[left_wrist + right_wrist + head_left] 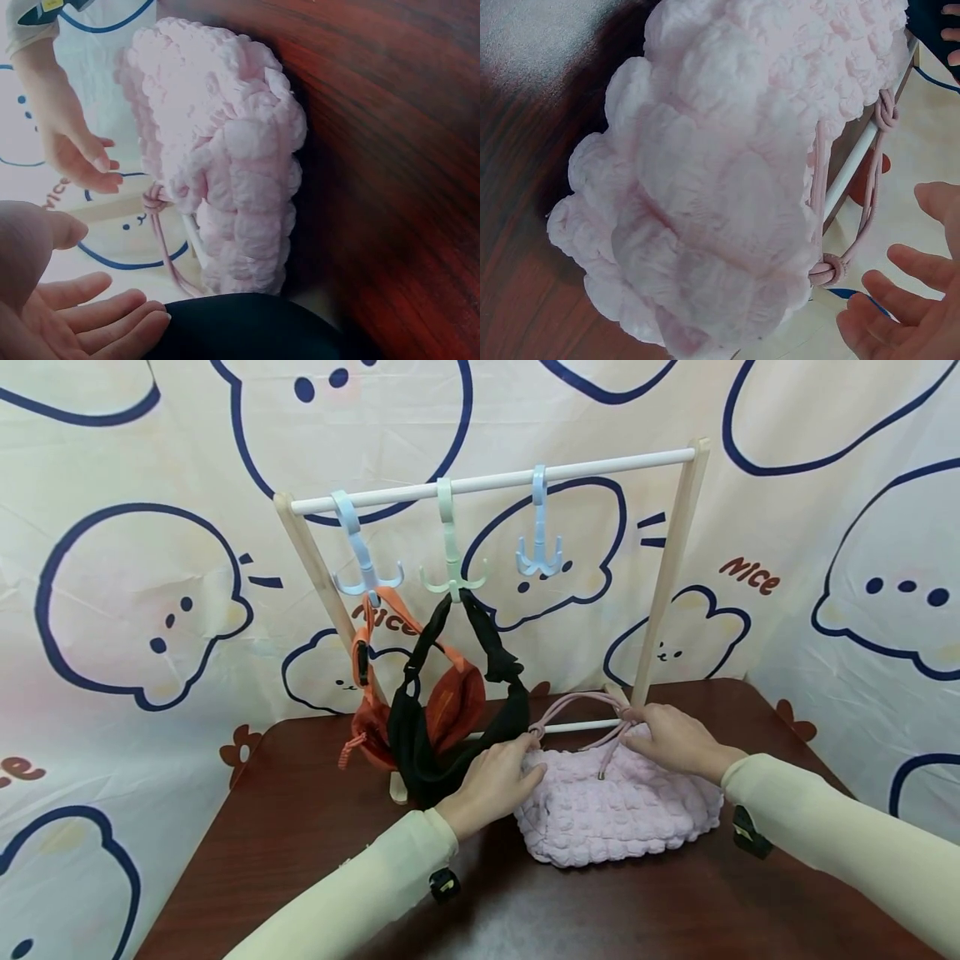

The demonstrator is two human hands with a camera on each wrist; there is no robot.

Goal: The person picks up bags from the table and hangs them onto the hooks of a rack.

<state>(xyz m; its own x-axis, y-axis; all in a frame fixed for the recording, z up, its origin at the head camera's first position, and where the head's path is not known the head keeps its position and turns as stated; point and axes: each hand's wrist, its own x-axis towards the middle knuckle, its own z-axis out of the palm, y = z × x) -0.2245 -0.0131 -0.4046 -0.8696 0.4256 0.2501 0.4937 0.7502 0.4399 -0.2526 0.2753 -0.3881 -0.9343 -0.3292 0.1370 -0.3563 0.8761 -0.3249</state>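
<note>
A puffy pink handbag (615, 814) with a bubbled surface stands on the table, its thin knotted cord handle (874, 187) arching up at the top. My left hand (491, 781) is beside the bag's left top corner; in the left wrist view this hand (90, 315) has its fingers spread, holding nothing. At the right top corner, close by the handle's knot, is my right hand (671, 739). The right wrist view shows that hand (915, 292) with loosely bent fingers apart from the cord.
Behind the bag stands a wooden rack with a white rod (495, 483). An orange bag (457, 693) hangs from the left blue hook (363, 556), a black bag (427, 768) from the green hook (452, 547). The right blue hook (540, 531) bears nothing. A patterned cloth (847, 610) backs the table (300, 827).
</note>
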